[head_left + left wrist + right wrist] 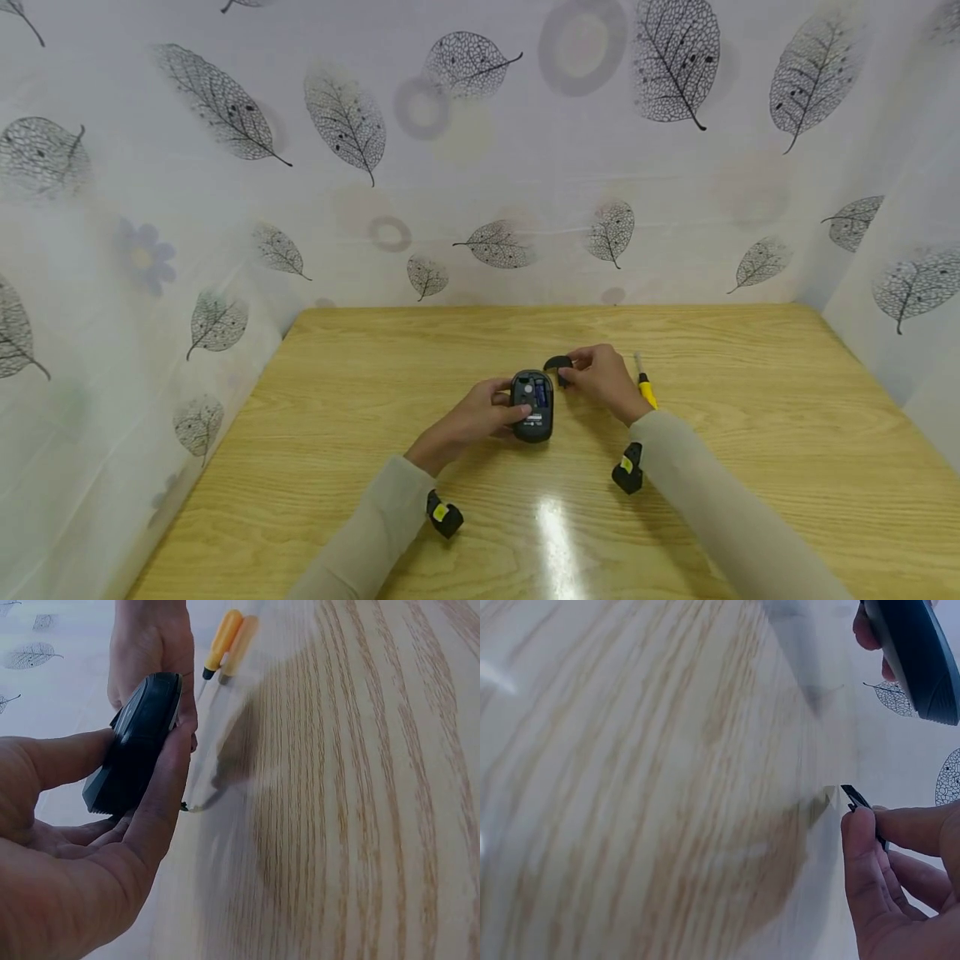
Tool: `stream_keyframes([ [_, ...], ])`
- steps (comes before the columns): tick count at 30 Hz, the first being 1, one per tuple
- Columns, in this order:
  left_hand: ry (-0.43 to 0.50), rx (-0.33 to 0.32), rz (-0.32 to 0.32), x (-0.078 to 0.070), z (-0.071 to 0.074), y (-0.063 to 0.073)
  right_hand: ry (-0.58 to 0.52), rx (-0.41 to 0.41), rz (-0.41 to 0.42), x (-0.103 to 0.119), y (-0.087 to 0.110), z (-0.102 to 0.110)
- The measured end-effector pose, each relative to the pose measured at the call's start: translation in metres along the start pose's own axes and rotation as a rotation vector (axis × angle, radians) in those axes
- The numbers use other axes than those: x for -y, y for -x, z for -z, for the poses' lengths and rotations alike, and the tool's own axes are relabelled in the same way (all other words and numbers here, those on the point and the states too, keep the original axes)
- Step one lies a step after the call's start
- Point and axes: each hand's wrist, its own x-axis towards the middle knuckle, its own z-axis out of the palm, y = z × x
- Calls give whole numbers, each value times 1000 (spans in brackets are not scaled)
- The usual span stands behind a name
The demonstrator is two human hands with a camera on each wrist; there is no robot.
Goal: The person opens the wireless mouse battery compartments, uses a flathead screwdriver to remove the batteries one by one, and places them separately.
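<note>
A black computer mouse [533, 425] is held with its underside up in my left hand [480, 410], the thumb lying across the label side. Its battery compartment [541, 393] is uncovered, and a dark blue battery shows inside. In the left wrist view the mouse [139, 746] appears edge-on between thumb and fingers. My right hand [602, 381] pinches a small black curved cover [558, 363] just right of the mouse's upper end, apart from it. The right wrist view shows that thin cover [855, 796] between thumb and fingertips of the right hand [900, 877].
A screwdriver [646, 392] with a yellow handle lies on the wooden table [360, 350] beyond the right wrist. A leaf-patterned cloth [480, 175] hangs behind the table and along both sides. Small black cameras sit on both wrists.
</note>
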Motion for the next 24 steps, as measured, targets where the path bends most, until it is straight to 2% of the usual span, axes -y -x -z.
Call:
stream_keyframes([
  [14, 18, 0, 13, 1, 2, 0, 177, -45, 45, -2, -2, 0],
  [24, 72, 36, -7, 2, 2, 0, 224, -56, 58, -4, -5, -1],
])
